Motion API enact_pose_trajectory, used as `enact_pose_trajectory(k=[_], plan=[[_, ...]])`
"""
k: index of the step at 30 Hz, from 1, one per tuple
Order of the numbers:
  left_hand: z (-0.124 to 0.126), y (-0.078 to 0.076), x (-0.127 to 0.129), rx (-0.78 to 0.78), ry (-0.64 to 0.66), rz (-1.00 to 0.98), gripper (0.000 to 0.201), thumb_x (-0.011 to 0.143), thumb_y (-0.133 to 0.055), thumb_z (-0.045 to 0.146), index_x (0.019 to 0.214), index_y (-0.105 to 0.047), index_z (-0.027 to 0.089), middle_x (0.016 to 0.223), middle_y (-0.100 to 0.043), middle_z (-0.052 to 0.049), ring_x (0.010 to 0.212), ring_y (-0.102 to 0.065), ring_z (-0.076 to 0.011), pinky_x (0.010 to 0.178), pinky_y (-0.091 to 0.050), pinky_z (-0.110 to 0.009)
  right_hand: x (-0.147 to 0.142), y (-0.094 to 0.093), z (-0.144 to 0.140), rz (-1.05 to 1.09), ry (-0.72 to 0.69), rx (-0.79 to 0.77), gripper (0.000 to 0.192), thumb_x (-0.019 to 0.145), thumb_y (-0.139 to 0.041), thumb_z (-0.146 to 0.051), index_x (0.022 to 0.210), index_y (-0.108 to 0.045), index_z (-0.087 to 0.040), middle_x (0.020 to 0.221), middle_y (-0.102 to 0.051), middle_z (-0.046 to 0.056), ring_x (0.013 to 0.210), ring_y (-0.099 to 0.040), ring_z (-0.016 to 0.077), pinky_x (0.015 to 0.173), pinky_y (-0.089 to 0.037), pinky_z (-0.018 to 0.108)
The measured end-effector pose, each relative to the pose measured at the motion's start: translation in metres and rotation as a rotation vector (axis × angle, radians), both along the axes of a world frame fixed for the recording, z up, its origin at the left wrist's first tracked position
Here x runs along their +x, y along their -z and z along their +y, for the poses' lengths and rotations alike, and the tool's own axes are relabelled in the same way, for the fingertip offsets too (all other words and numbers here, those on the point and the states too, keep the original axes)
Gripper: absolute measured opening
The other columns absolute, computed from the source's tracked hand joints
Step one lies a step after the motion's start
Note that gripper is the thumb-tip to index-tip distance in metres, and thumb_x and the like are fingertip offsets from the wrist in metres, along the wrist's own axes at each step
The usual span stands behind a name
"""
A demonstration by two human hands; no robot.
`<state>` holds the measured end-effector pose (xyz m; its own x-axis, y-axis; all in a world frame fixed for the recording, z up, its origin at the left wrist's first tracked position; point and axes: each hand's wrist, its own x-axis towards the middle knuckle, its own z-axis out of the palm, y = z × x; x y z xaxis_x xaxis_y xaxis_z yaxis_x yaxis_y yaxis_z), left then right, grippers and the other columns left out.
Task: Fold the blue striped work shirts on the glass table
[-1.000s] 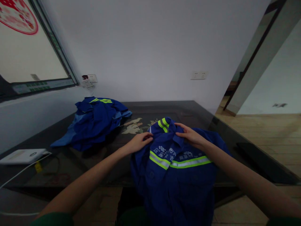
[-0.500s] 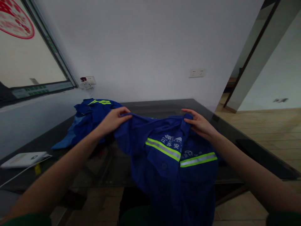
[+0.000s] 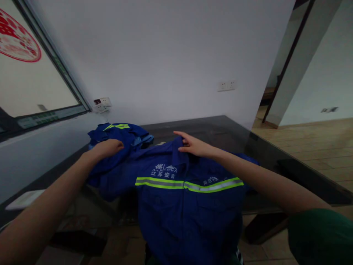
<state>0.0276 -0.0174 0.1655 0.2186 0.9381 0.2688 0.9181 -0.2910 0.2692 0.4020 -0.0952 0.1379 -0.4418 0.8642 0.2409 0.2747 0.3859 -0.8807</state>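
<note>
A blue work jacket with a yellow-green and silver reflective band and white lettering lies front up, its lower part hanging over the table's near edge. My right hand grips its collar between thumb and fingers, index finger stretched out. The jacket's left-side sleeve spreads toward a crumpled pile of blue clothing, which has matching bright stripes. Over the near side of that pile is my left hand, fingers curled together; whether cloth is pinched in them is hidden.
The dark glossy table reaches back to a white wall with wall sockets. A white flat device lies at the left, partly behind my forearm. Along the right edge is a dark flat object.
My left hand has left the jacket's shoulder and moved left to the pile. My right hand has shifted left with the collar, and the jacket now lies flatter and straighter.
</note>
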Motion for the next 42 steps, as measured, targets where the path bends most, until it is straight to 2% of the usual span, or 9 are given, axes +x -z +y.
enact_pose_trajectory(k=[3,8,12,16,24,29,34,38,42], plan=[[-0.002,0.032,0.034,-0.172,0.146,0.082,0.028,0.071,-0.06,0.044,0.083,-0.071,0.021,0.093,-0.074,-0.006,0.086,-0.067,-0.0229,0.082,-0.049,-0.027,0.004,0.012,0.017,-0.162,-0.028,-0.007,0.066,0.08,-0.061,-0.015,0.142,-0.038,-0.021,0.105,-0.069,0.007,0.092,-0.065,0.0182,0.086,-0.052,0.034],[0.0,0.071,0.085,-0.231,0.307,0.128,0.047,0.079,-0.049,0.044,0.116,-0.064,0.019,0.126,-0.062,-0.01,0.116,-0.057,-0.0267,0.1,-0.04,-0.031,0.072,0.012,0.042,-0.294,0.141,0.053,0.03,0.086,-0.051,-0.019,0.114,-0.063,-0.013,0.093,-0.071,0.01,0.074,-0.066,0.0155,0.067,-0.054,0.027],[0.02,0.104,0.114,-0.219,0.313,0.078,0.048,0.082,-0.044,0.04,0.118,-0.061,0.013,0.126,-0.061,-0.015,0.117,-0.056,-0.0283,0.101,-0.039,-0.034,0.114,0.032,0.06,-0.553,0.284,0.041,0.024,0.077,-0.059,-0.014,0.098,-0.069,-0.012,0.085,-0.072,0.008,0.071,-0.066,0.0162,0.064,-0.052,0.025],[0.039,0.127,0.136,-0.248,0.319,0.001,0.047,0.085,-0.039,0.043,0.113,-0.062,0.012,0.124,-0.062,-0.016,0.113,-0.058,-0.0272,0.099,-0.04,-0.035,0.116,0.068,0.06,-0.765,0.148,-0.011,0.02,0.072,-0.064,-0.015,0.09,-0.072,-0.016,0.084,-0.073,0.003,0.071,-0.066,0.0151,0.066,-0.051,0.023],[0.042,0.134,0.143,-0.226,0.316,-0.041,0.028,0.084,-0.046,0.04,0.076,-0.062,0.019,0.098,-0.07,-0.011,0.096,-0.062,-0.0251,0.085,-0.045,-0.031,0.108,0.108,0.043,-0.943,0.209,0.088,0.023,0.064,-0.073,-0.016,0.087,-0.069,-0.017,0.092,-0.068,0.007,0.085,-0.063,0.0203,0.069,-0.044,0.024],[0.035,0.124,0.136,-0.077,0.191,-0.105,0.029,0.092,-0.032,0.036,0.084,-0.055,0.02,0.092,-0.066,-0.008,0.093,-0.061,-0.0226,0.085,-0.043,-0.031,0.104,0.112,0.039,-0.893,0.256,0.117,0.008,0.074,-0.062,-0.013,0.079,-0.066,-0.018,0.083,-0.067,0.003,0.076,-0.061,0.015,0.064,-0.04,0.021],[0.028,0.093,0.134,0.068,0.072,-0.185,0.03,0.093,-0.027,0.033,0.085,-0.052,0.02,0.092,-0.063,-0.007,0.091,-0.058,-0.0211,0.084,-0.043,-0.029,0.114,0.087,0.04,-0.749,0.423,0.225,0.013,0.087,-0.05,-0.02,0.095,-0.059,-0.018,0.093,-0.066,0.007,0.085,-0.06,0.0172,0.072,-0.041,0.024],[0.014,0.048,0.128,0.15,0.17,-0.243,0.031,0.091,-0.031,0.038,0.082,-0.054,0.019,0.086,-0.063,-0.005,0.085,-0.058,-0.0192,0.082,-0.045,-0.028,0.123,0.044,0.036,-0.487,0.548,0.399,0.019,0.088,-0.043,-0.017,0.101,-0.056,-0.017,0.082,-0.062,0.005,0.076,-0.058,0.0176,0.071,-0.041,0.026],[-0.01,-0.023,0.11,0.071,0.346,-0.281,0.038,0.082,-0.047,0.053,0.085,-0.059,0.017,0.086,-0.066,-0.003,0.083,-0.059,-0.0193,0.077,-0.049,-0.028,0.123,-0.03,0.018,-0.39,0.463,0.546,0.02,0.086,-0.048,-0.027,0.101,-0.059,-0.018,0.071,-0.057,0.001,0.066,-0.052,0.0161,0.064,-0.039,0.027]])
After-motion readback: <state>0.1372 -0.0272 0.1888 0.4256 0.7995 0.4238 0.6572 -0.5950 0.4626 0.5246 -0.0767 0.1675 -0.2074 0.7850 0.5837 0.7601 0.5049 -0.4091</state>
